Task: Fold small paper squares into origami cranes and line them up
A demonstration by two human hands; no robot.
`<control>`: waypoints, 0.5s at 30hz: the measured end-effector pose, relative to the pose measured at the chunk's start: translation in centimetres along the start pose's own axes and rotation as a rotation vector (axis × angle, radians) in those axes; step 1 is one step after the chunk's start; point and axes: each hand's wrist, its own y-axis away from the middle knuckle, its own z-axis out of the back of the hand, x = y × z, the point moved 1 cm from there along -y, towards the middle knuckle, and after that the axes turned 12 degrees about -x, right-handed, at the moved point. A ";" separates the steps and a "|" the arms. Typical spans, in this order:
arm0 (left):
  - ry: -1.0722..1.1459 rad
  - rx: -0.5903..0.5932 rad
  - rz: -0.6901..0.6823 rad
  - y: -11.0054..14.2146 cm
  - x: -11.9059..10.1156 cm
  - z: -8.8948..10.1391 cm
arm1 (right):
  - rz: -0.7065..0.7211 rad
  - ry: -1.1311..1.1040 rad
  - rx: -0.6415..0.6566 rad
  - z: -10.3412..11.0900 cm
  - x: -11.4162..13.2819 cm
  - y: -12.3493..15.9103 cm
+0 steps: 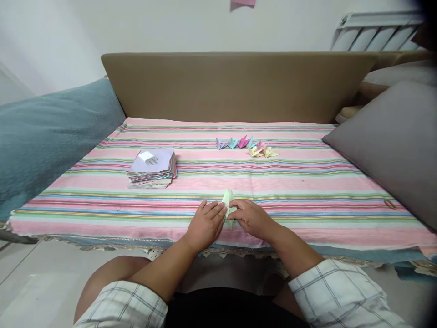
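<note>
A pale green folded paper [228,197], long and pointed at its near end, lies on the striped cloth in front of me. My left hand [206,224] rests flat at its left side, fingers stretched out and their tips touching the paper's edge. From the right, my right hand [251,219] has its thumb and bent fingers closed on the paper's right side. Part of the paper is hidden under the fingers. Beyond it stand several small folded paper cranes [243,142] in purple, blue, pink and yellow.
A stack of coloured paper sheets [153,168] sits on the left with a small white object [147,157] on top. A blue cushion [58,132] and a grey pillow [392,146] flank the striped cloth [287,182]. The brown backrest [232,86] rises behind.
</note>
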 end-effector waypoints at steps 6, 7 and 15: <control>-0.011 0.013 0.008 0.1 -0.1 -0.1 | 0.021 -0.016 0.026 0.1 0.1 0.6; -0.013 0.016 0.006 0.1 -0.1 -0.1 | 0.020 -0.018 0.032 0.2 0.2 0.6; -0.004 -0.005 0.054 -0.2 -0.4 0.0 | -0.231 -0.221 -0.144 0.3 -0.4 0.0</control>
